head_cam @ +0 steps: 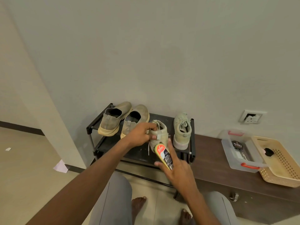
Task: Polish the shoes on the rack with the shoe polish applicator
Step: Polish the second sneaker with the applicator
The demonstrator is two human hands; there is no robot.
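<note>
Both hands are at work over the black shoe rack (192,138) in the single head view: the left hand (141,135) pinches the heel collar of a pale green laced sneaker (159,135), thumb outside by the heel tab and fingers curled over the rim, holding it up off the top shelf, while the right hand (176,168) holds the shoe polish applicator (164,155) between thumb and long, nearly straight fingers, its nose pointed at the sneaker's heel side and seemingly touching it. That sneaker looks light and soft, a fabric or suede upper that would dent under pressure, so the stiff heel counter and collar seem the sensible place to hold, or a hand inside as backing. The applicator is a small glossy plastic bottle, probably light and a little slippery, best taken round its middle so it can be squeezed gently. Its mate, the second green sneaker (181,129), stands upright at the right end of the shelf, and a pair of tan slip-on shoes (123,120) sits on the left. To the right, on a dark low cabinet (211,161), a clear plastic box (227,148) with a polish tin (237,145) sits against a woven basket (282,169).
</note>
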